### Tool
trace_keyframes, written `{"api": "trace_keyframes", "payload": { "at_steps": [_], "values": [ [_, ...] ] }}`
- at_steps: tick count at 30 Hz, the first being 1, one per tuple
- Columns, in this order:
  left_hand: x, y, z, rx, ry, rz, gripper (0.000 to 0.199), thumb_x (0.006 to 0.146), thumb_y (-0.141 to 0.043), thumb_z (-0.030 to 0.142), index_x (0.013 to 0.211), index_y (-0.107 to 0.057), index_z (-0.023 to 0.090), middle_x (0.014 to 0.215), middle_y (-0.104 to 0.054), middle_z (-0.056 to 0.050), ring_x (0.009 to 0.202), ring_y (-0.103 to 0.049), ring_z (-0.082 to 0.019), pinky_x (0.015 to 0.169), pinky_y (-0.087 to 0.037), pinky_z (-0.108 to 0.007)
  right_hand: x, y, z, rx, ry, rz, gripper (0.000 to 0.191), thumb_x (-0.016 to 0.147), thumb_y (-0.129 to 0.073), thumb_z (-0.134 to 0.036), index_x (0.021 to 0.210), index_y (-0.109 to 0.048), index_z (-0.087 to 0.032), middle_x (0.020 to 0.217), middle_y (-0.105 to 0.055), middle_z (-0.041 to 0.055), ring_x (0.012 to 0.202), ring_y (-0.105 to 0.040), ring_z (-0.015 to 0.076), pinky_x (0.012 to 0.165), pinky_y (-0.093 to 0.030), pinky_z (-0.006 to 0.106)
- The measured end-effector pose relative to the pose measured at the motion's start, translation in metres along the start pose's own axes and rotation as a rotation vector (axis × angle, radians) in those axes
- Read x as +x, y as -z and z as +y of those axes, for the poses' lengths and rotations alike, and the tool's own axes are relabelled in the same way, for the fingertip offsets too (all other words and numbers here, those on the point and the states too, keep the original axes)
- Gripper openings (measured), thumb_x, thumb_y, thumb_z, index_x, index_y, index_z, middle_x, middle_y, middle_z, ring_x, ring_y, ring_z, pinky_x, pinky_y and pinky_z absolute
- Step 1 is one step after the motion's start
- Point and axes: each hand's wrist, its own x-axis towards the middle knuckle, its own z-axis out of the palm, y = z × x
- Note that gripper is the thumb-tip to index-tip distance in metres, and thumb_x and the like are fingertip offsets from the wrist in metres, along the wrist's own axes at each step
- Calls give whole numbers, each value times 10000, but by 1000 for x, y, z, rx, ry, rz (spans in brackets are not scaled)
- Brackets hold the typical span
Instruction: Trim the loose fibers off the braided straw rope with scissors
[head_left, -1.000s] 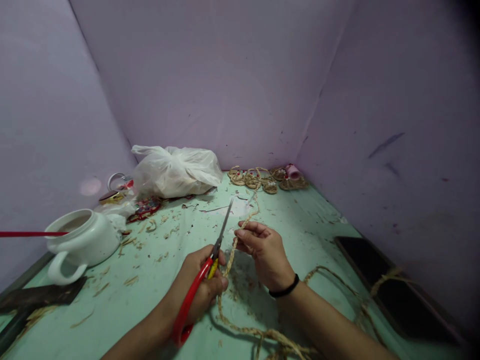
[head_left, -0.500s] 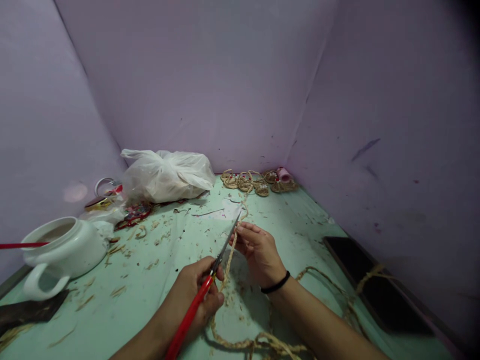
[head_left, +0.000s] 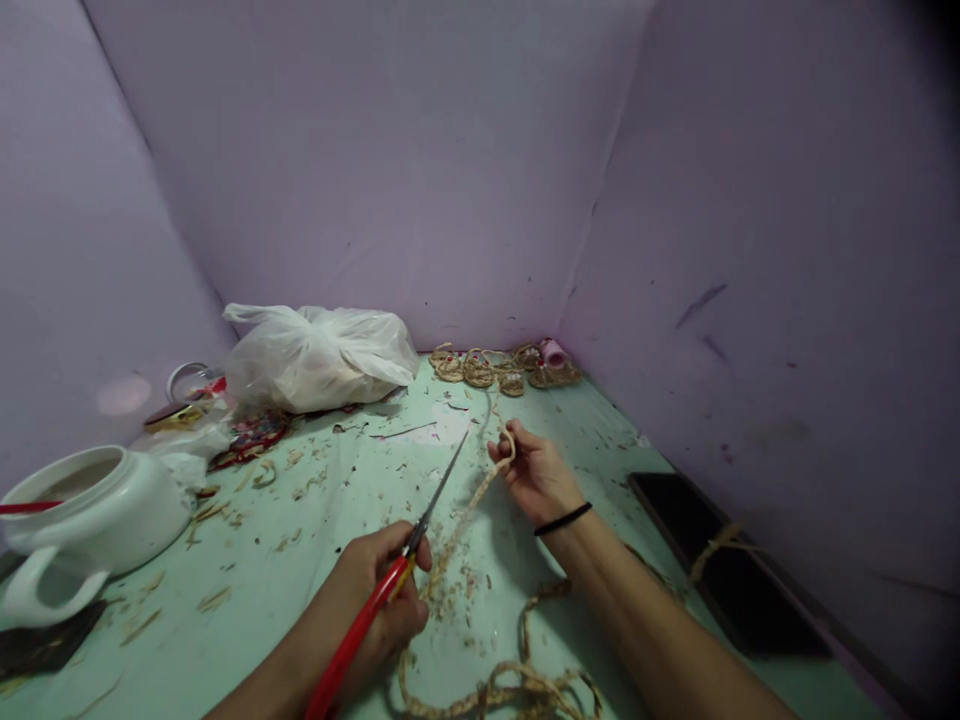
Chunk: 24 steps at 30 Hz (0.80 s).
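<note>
In my left hand (head_left: 386, 590) is a pair of scissors (head_left: 352, 640) with red handles, its blades pointing up and away over the table. The braided straw cord (head_left: 469, 508) runs beside the blades and passes by the left fingers; whether they also grip it I cannot tell. My right hand (head_left: 540, 475), with a black band at the wrist, pinches the cord's upper stretch, which loops over its fingers. More of the cord lies in loose coils near the front edge, partly under the right forearm. Beyond the hands, another thin length leads to the back.
Small woven straw pieces (head_left: 478, 370) with red beads lie at the back beside a pink spool (head_left: 553, 352). A tied white plastic bag (head_left: 322, 355) and a white pot (head_left: 105, 530) stand left. On the right is a dark flat slab (head_left: 720, 560). Straw scraps litter the green table (head_left: 300, 620).
My right hand has moved right, away from the scissor blades, drawing the cord with it. My left hand with the scissors has shifted slightly left and down as the view turned a little.
</note>
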Motion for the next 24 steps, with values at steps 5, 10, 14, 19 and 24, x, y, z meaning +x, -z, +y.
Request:
{"api": "trace_keyframes", "payload": {
  "at_steps": [5,10,14,19,24],
  "values": [
    [2,3,1,-224,71,121,277,576,-595,226,793,-426,189,472,-515,62,300,-343,-35,304,-237,-138,5,6,-2,-86,-25,0,107,666,-606,-121,606,-544,-185,538,-578,-20,473,-533,88,586,-523,247],
    [10,14,-7,-382,92,199,352,560,-632,214,845,-429,178,481,-544,48,324,-388,-42,313,-280,-132,-12,-2,10,-345,4,-86,156,555,-681,-104,680,-610,-166,656,-634,5,584,-560,107,541,-462,225],
    [11,17,-9,-429,77,206,383,560,-631,192,875,-413,187,519,-552,51,347,-400,-33,326,-295,-121,-26,-6,16,-797,132,-347,62,599,-646,-201,645,-623,-167,596,-591,-15,547,-505,105,507,-413,230],
    [8,16,-6,-433,41,223,377,571,-635,191,871,-406,190,504,-537,61,349,-401,-35,323,-295,-121,-40,-7,15,-1321,332,-615,99,690,-565,-238,655,-640,-185,598,-615,6,554,-511,127,531,-369,246],
    [11,23,-5,-549,-14,287,390,575,-641,186,875,-392,204,504,-514,82,362,-410,-36,339,-330,-127,-73,-13,2,-1688,135,-965,269,567,-704,-406,728,-657,-196,640,-645,23,550,-531,152,490,-347,239]
  ]
}}
